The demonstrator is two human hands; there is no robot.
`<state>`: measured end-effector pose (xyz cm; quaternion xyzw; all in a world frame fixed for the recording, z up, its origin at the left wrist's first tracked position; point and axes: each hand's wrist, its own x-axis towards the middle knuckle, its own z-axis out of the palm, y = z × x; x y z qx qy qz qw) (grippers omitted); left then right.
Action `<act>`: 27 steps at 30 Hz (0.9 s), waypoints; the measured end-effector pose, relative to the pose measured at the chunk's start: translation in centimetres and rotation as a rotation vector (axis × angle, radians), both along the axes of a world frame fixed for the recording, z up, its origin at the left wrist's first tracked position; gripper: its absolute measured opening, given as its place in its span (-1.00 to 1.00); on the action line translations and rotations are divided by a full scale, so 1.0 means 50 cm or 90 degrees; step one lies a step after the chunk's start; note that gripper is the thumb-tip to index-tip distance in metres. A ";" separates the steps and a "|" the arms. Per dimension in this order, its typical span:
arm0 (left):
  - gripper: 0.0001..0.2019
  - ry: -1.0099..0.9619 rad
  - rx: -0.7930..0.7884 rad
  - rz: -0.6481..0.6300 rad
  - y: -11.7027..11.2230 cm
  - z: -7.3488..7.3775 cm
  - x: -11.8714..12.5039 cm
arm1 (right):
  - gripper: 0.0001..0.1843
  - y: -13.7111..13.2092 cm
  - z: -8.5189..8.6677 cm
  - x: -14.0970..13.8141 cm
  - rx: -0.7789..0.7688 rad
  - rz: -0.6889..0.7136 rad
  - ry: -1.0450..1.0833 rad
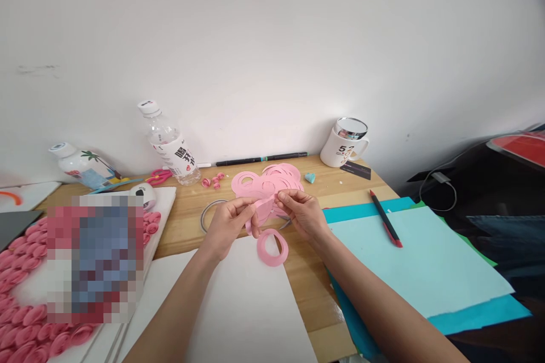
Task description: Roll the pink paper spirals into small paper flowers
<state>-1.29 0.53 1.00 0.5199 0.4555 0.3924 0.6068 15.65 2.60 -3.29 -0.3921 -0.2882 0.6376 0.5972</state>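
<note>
At the frame's centre, my left hand [232, 224] and right hand [304, 215] pinch a pink paper strip [264, 206]. Just above, pink paper rings [281, 178] lie piled on the table [317, 295].

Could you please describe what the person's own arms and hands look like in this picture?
Both the left hand and the right hand are bare, with no gloves and no rings that I can make out. The left forearm and right forearm are also bare: no sleeve, watch or bracelet shows on either. Finer details are too small to judge.
</note>
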 end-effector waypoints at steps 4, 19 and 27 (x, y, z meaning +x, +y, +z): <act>-0.75 0.003 0.005 0.012 0.001 0.001 0.001 | -0.77 0.001 -0.002 0.001 -0.005 0.019 0.005; -0.80 0.004 -0.001 0.000 0.000 0.000 0.002 | -0.75 0.000 0.006 0.002 -0.007 0.017 0.001; -0.78 0.007 -0.009 -0.006 -0.002 0.003 0.001 | -0.77 -0.002 0.005 0.002 -0.005 0.009 -0.035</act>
